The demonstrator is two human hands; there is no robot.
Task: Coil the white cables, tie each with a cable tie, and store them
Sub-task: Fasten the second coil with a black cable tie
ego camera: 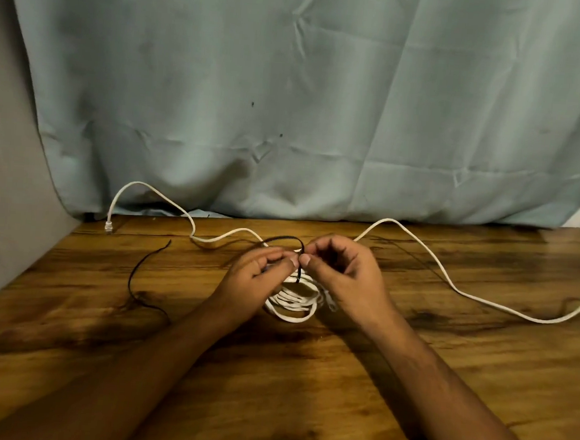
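A coiled white cable lies on the wooden table between my hands. A black cable tie wraps over the coil and arches up behind my fingers. My left hand and my right hand meet above the coil, fingertips pinched on the tie's ends. A second white cable runs uncoiled across the back of the table, from a plug at the far left to the right edge. Another black cable tie lies loose on the left.
A pale green curtain hangs behind the table's far edge. A grey wall closes the left side. Bare wood stretches in front of my forearms.
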